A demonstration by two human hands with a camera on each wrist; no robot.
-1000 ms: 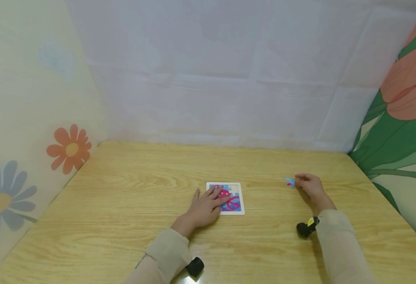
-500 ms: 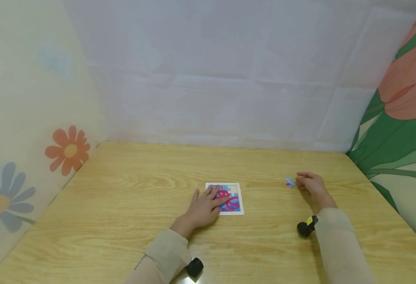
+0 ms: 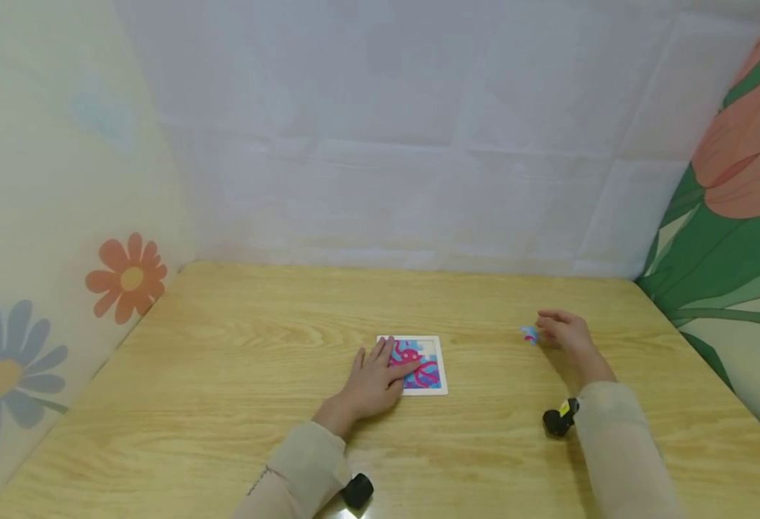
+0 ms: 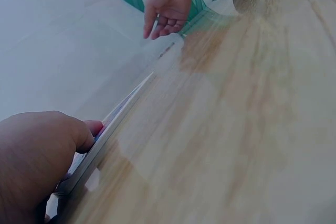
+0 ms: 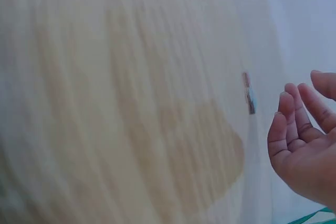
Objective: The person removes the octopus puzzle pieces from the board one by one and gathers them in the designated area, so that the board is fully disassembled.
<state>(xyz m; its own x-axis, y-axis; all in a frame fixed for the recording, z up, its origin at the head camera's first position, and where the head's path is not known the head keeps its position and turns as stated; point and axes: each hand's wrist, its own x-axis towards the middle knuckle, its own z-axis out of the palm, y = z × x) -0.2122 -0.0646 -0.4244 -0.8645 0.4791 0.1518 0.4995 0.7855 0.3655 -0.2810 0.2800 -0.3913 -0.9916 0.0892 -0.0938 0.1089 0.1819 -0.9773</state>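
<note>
A jigsaw puzzle (image 3: 428,375) in a white square frame lies on the table, showing a pink octopus on blue and purple. At its upper right corner a pale gap shows. My left hand (image 3: 370,383) rests across the puzzle's left side with the fingers extended, hiding part of the picture. To the right lie loose blue and pink puzzle pieces (image 3: 528,335). Just beside them is my right hand (image 3: 565,337), its fingers loosely bent and holding nothing. The right wrist view has this hand (image 5: 307,150) with its palm visible, apart from the small pieces (image 5: 250,98).
The wood-grain table (image 3: 237,331) reaches back to a white cloth wall (image 3: 380,158). Flower-printed panels stand at the left (image 3: 42,216) and right (image 3: 743,216). A black wrist camera (image 3: 560,418) hangs at the right cuff, another (image 3: 358,491) at the left.
The left hand's fingers have shifted slightly left and closer together, uncovering more of the octopus. My right hand drew back a little from the pieces, then came slightly nearer again.
</note>
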